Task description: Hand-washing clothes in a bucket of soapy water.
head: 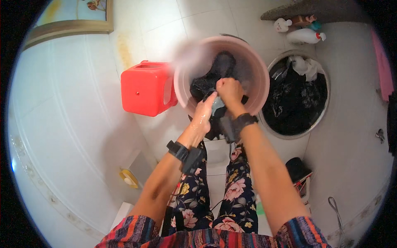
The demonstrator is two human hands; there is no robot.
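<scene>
Black wet cloth (224, 63) lies bunched in a pink plastic basin (264, 82) in front of me. My left hand (204, 111) is wet and its fingers grip part of the dark cloth at the basin's near side. Close beside it my right hand (230, 91) is curled into a fist, on the same dark cloth. Between the hands a pale grey-blue patch (217, 104) shows, perhaps suds or lighter fabric. Some black cloth hangs over the near rim towards my legs. Each wrist wears a black strap with a small box.
A red plastic stool (139, 90) is left of the basin. To the right, a round metal tub (326, 102) holds dark cloth in liquid and a whitish cloth (311, 68). White bottles (302, 36) stand behind it. A framed picture (108, 18) is at the upper left.
</scene>
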